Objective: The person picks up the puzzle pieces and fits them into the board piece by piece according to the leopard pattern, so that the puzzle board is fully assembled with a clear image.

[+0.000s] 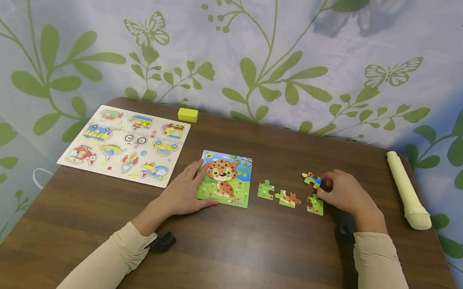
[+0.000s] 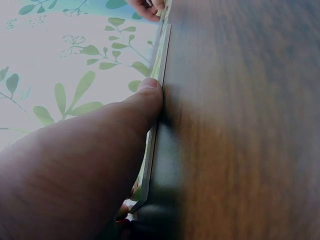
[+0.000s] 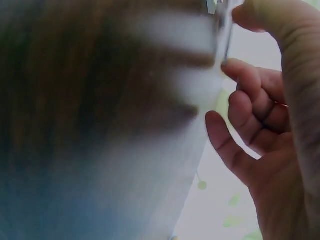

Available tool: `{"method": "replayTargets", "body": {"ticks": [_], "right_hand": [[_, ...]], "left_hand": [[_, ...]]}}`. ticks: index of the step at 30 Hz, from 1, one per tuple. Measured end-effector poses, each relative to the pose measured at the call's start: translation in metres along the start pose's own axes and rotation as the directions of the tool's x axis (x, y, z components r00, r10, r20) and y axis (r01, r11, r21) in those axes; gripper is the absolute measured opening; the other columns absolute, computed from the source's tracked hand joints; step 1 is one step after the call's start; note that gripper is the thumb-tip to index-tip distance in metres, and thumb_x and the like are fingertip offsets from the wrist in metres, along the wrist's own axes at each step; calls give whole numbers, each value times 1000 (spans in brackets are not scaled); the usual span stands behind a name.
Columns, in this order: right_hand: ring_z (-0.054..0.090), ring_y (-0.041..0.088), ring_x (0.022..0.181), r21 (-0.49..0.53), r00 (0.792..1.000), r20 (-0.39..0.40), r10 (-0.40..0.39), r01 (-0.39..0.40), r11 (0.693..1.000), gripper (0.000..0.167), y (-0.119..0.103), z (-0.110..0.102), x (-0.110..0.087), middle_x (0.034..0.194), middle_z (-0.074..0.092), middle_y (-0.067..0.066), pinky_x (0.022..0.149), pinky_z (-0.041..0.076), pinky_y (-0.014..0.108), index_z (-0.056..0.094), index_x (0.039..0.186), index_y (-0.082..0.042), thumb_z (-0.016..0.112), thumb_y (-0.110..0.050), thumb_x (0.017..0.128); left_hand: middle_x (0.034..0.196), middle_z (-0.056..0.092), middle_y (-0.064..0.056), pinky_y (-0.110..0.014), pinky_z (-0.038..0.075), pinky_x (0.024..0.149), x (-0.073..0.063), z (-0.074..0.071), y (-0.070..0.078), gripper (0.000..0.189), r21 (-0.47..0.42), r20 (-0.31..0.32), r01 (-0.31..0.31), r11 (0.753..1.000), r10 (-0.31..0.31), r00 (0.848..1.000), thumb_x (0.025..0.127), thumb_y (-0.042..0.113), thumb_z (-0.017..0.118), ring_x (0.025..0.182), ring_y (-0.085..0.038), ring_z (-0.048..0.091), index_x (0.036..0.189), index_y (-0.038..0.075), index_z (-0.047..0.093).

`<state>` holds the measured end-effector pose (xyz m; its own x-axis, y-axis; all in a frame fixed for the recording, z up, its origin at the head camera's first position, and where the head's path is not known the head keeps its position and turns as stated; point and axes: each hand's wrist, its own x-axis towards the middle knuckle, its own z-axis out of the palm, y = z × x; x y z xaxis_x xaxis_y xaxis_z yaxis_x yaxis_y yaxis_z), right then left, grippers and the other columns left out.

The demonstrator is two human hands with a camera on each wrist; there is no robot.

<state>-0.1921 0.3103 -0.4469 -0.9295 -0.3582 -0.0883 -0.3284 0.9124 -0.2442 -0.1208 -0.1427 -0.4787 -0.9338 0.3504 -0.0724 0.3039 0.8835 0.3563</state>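
Observation:
My left hand (image 1: pixel 184 189) rests at the left side of a square leopard picture puzzle board (image 1: pixel 227 191), fingers straight along its edge and the thumb at its lower corner. In the left wrist view the thumb (image 2: pixel 150 90) touches the board's thin edge. My right hand (image 1: pixel 346 193) pinches a green and blue jigsaw piece (image 1: pixel 313 179) between thumb and fingers. Just below that piece lies a green jigsaw piece (image 1: pixel 315 204). Between it and the board are an orange and green piece (image 1: pixel 288 198) and another green piece (image 1: pixel 266 189).
A wooden peg puzzle (image 1: pixel 124 147) with vehicle shapes lies at the back left of the brown table (image 1: pixel 215 260). A yellow block (image 1: pixel 187 115) stands at the rear edge. At the right lies a pale yellow stick (image 1: pixel 407 191) with a wide end. A leaf-patterned curtain (image 1: pixel 238 32) hangs behind.

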Motion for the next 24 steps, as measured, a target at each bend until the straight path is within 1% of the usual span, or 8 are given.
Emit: {"method": "replayTargets", "body": {"ticks": [3, 5, 7, 11, 14, 18, 21, 24], "right_hand": [[53, 21, 79, 2, 999, -35, -14, 14, 1000, 40, -3, -1, 0, 93, 60, 9, 73, 45, 39, 70, 114, 2, 71, -29, 88], [53, 21, 80, 8, 998, -61, -35, 35, 999, 40, -9, -2, 1, 93, 60, 9, 74, 46, 40, 70, 115, 1, 71, -29, 89], [53, 21, 80, 15, 994, -81, -67, 69, 998, 39, -20, -5, 4, 94, 59, 9, 75, 47, 41, 70, 115, 1, 71, -28, 89], [53, 21, 82, 13, 981, -101, -163, 166, 986, 37, -54, -7, 14, 92, 59, 7, 77, 49, 43, 70, 114, 0, 72, -27, 88], [52, 20, 83, -8, 968, -89, -235, 235, 972, 35, -84, -3, 22, 91, 58, 4, 78, 49, 41, 70, 113, -3, 72, -28, 89], [50, 17, 84, -31, 947, -58, -314, 313, 949, 33, -119, 7, 34, 90, 57, 2, 77, 49, 37, 71, 110, -5, 72, -30, 89], [50, 17, 85, -46, 931, -41, -364, 362, 931, 31, -139, 16, 44, 91, 57, 2, 77, 48, 35, 70, 110, -7, 71, -30, 88], [49, 17, 86, -66, 915, -25, -403, 400, 914, 31, -153, 24, 51, 91, 56, 1, 78, 47, 33, 70, 109, -8, 70, -31, 88]], "left_hand": [[171, 13, -17, -51, 30, 124, 0, 0, 1, 108, -3, -1, -1, 1000, 1, 1000, 89, 69, 64, 158, -35, 18, 164, 7, 19], [172, 13, -17, -51, 30, 124, 0, -1, 2, 108, 1, 3, 2, 1000, -2, 1000, 89, 69, 64, 158, -35, 18, 164, 7, 18], [172, 12, -17, -51, 30, 125, 0, -2, 2, 108, 6, 6, 6, 1000, -6, 1000, 89, 70, 64, 158, -35, 18, 164, 7, 18], [172, 12, -17, -51, 29, 125, -1, -2, 2, 108, 5, 9, 8, 1000, -8, 1000, 89, 69, 64, 158, -36, 18, 164, 7, 17], [172, 12, -18, -51, 29, 125, -2, -2, 2, 108, -4, 12, 3, 1000, -2, 1000, 89, 68, 64, 158, -36, 17, 164, 6, 17], [171, 13, -18, -52, 29, 125, -3, -2, 2, 107, -10, 11, 0, 1000, 0, 1000, 90, 68, 64, 158, -37, 17, 164, 6, 18], [171, 13, -19, -52, 29, 124, -2, -2, 2, 108, -5, 3, -2, 1000, 2, 1000, 89, 68, 64, 158, -37, 18, 164, 6, 18], [171, 14, -19, -52, 30, 124, -2, -3, 3, 108, -7, -2, -5, 1000, 5, 1000, 89, 68, 65, 158, -37, 19, 164, 6, 18]]}}
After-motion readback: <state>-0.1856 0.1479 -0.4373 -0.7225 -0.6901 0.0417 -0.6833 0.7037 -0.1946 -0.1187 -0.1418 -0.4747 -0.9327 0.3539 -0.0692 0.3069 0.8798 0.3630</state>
